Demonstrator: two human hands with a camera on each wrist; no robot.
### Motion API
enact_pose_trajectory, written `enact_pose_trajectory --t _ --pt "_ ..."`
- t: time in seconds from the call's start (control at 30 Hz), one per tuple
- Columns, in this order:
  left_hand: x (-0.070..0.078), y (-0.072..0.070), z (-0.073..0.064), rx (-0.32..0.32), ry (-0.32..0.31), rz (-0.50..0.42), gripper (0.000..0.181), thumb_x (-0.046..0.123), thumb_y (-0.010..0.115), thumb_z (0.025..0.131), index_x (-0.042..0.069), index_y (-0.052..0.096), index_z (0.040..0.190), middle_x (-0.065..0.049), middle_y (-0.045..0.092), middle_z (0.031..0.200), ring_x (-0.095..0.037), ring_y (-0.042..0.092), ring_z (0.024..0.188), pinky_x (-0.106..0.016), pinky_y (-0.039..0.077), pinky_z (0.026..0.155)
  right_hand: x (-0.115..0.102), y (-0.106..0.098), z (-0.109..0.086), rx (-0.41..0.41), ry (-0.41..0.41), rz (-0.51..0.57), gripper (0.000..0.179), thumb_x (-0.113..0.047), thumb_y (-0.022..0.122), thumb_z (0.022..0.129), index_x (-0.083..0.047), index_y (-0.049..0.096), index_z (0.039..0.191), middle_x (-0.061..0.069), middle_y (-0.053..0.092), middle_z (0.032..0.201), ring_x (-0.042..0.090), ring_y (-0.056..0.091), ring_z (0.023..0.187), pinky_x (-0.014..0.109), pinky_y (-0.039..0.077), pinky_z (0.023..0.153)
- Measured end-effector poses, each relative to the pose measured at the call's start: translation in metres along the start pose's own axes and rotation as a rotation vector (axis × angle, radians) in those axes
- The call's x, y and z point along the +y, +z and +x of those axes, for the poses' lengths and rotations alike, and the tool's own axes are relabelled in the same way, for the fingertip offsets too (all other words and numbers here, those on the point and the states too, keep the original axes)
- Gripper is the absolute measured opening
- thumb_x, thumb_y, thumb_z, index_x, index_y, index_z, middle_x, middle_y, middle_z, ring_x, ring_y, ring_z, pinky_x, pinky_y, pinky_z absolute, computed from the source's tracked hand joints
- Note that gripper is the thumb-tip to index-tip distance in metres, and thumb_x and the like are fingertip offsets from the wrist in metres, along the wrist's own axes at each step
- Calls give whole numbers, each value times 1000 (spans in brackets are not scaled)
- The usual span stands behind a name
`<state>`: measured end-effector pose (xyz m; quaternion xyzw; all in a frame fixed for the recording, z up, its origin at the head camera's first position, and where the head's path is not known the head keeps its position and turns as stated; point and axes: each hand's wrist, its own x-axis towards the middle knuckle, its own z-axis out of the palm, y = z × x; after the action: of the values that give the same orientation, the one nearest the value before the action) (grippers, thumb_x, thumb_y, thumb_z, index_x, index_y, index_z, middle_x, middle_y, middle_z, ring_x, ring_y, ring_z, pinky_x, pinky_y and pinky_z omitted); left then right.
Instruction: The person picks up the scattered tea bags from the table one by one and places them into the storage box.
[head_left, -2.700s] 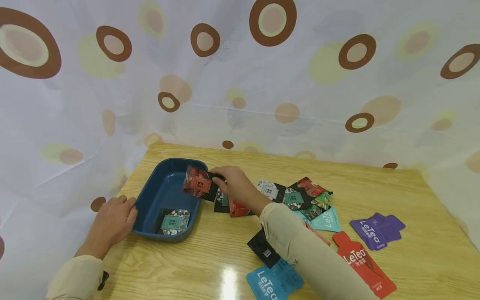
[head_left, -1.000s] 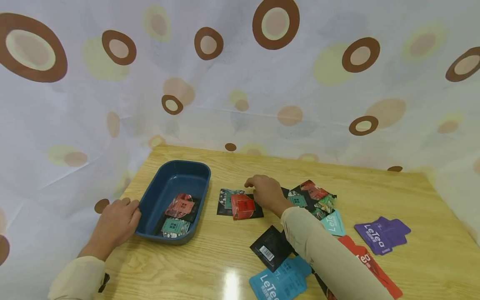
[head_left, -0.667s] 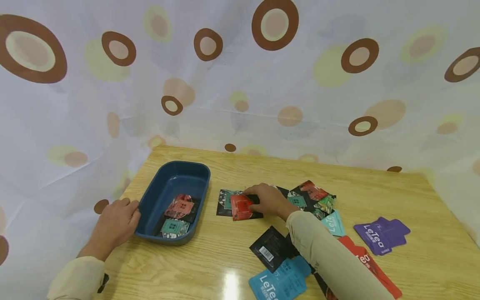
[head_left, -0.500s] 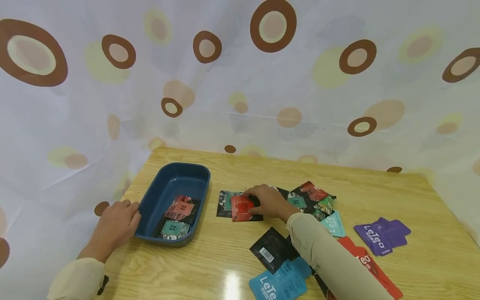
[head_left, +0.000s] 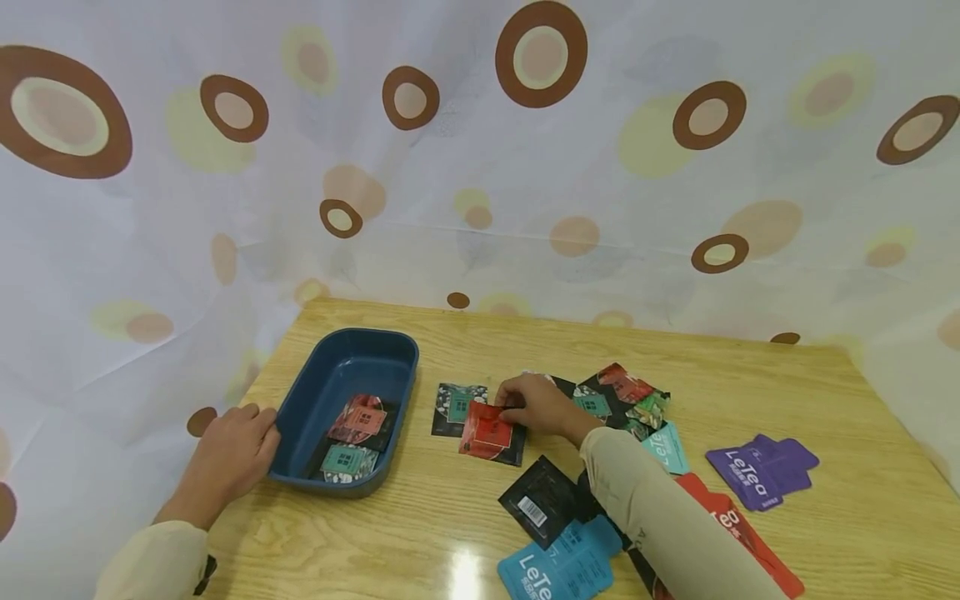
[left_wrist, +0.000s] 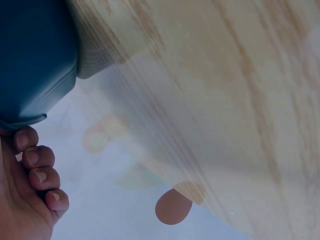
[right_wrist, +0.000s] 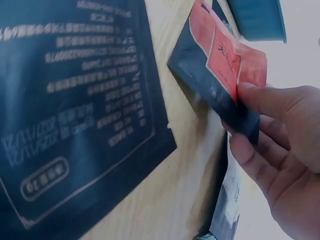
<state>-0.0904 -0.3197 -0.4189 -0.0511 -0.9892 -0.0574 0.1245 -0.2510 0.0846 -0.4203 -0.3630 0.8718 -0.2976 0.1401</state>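
Note:
My right hand (head_left: 542, 407) pinches a red and black sachet (head_left: 480, 433) by its edge, thumb on the printed face and fingers underneath. In the right wrist view this sachet (right_wrist: 220, 60) tilts up from the wood. A black sachet with a teal label (head_left: 456, 407) lies beside it on the table (head_left: 360, 542). On the left, my left hand (head_left: 228, 458) grips the near-left rim of a blue tub (head_left: 360, 354); the left wrist view shows the curled fingers (left_wrist: 37, 177) at that rim. Inside the tub lie a red sachet (head_left: 360, 418) and a teal-labelled sachet (head_left: 348, 462).
Several patterned sachets (head_left: 622, 385) overlap behind the right hand. Nearer lie a black barcode sachet (head_left: 536, 500), a blue LeTea packet (head_left: 551, 567) and a red one (head_left: 757, 542) partly under the sleeve. A purple packet (head_left: 757, 468) sits right. Patterned cloth (head_left: 525, 167) encloses the table.
The first red sachet has gone from the right hand into the tub. That hand has moved right, taken hold of another red and black sachet and turned it slightly. The left hand stays at the rim.

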Motion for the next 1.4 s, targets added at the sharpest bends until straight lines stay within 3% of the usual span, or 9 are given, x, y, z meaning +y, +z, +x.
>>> enact_pose_trajectory --t 0.17,0.33,0.47,0.67,0.9,1.0,1.13,1.3,1.4 --pt "0 0 0 6 3 -9 28 8 43 98 13 44 70 -2 36 64 -16 32 58 -32 29 61 -7 -6 3 47 -32 139 9 -8 68 92 -5 72 100 11 74 91 10 66 76 25 53 68" --pt "0 1 0 10 6 -31 31 7 42 98 14 41 68 -1 34 63 -15 30 58 -31 28 62 -35 -18 13 128 27 286 20 -7 64 95 0 70 113 18 74 100 16 71 78 38 60 67" --pt "0 1 -1 15 0 -35 31 7 41 98 14 40 67 -1 34 63 -15 30 57 -30 27 62 -63 -19 25 168 82 408 27 -7 60 96 2 67 120 22 73 107 20 73 81 36 61 67" --pt "2 1 -1 2 -20 -49 31 8 40 98 13 41 68 -1 35 63 -15 31 59 -31 28 63 -100 3 49 222 119 550 24 -5 61 95 4 67 116 23 73 103 31 74 85 32 61 69" --pt "3 1 -1 -11 -29 -48 29 8 41 97 13 42 68 -2 36 64 -16 33 60 -32 29 63 -133 38 72 253 181 519 20 -1 61 92 4 68 109 21 73 94 33 75 79 29 60 66" --pt "3 3 -2 -3 -23 -52 29 7 41 97 13 41 68 -1 36 64 -16 33 60 -31 28 63 -141 50 78 225 212 491 21 0 61 92 5 67 111 20 73 93 33 75 77 29 60 64" --pt "2 3 -2 18 -9 -52 29 7 42 96 14 41 68 -1 34 63 -16 31 58 -30 27 62 -146 64 85 147 227 493 32 1 59 94 7 62 125 20 72 96 34 75 81 29 59 66" --pt "3 2 -3 9 -14 -50 29 7 42 96 13 41 68 -1 34 63 -16 30 58 -30 27 62 -145 76 91 42 194 492 46 5 52 95 5 50 141 23 66 123 31 74 90 30 60 74" --pt "3 1 -4 5 -26 -50 29 7 42 97 13 42 68 -1 34 64 -16 30 59 -31 28 63 -143 74 90 -26 112 426 53 3 51 96 1 42 148 22 57 142 30 70 112 35 59 87"
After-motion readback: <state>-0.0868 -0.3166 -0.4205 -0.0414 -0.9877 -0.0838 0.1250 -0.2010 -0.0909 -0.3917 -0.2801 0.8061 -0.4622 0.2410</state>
